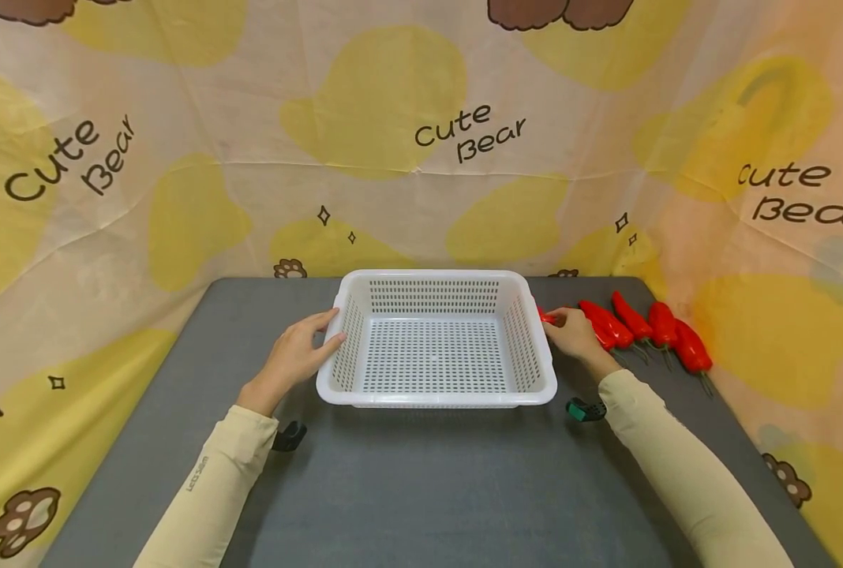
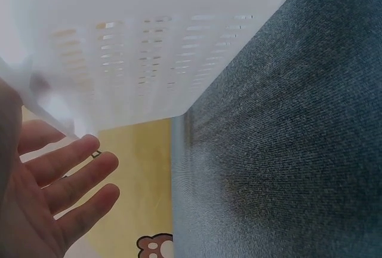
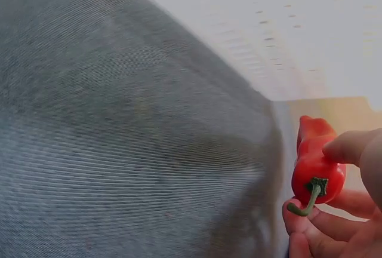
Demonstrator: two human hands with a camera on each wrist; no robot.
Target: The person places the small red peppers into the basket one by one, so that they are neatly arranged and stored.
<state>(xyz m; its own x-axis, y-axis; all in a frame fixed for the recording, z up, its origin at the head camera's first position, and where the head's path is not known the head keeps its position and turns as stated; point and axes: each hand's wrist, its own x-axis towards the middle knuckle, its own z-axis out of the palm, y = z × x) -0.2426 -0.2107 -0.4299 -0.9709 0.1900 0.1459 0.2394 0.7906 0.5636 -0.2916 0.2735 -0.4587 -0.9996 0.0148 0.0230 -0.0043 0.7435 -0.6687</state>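
Pale sleeves (image 1: 208, 481) reach from nearest the camera up to my wrists. To the right of my right hand (image 1: 574, 333) lie more red peppers (image 1: 632, 317) on the grey table (image 1: 421, 489); to its left, the white basket (image 1: 436, 398) has its side wall in the way. Between my hands, its slotted floor shows fully. My right thumb and fingers pinch one red pepper (image 3: 319, 165) just outside it; my left hand (image 1: 292, 359), fingers loosely extended, touches the rim.

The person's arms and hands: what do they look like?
The left sleeve and right sleeve are pale cream and reach the wrists; the left one has small dark lettering. A black gadget shows by the left wrist, and a black-and-green gadget by the right. The left hand and right hand wear no gloves.
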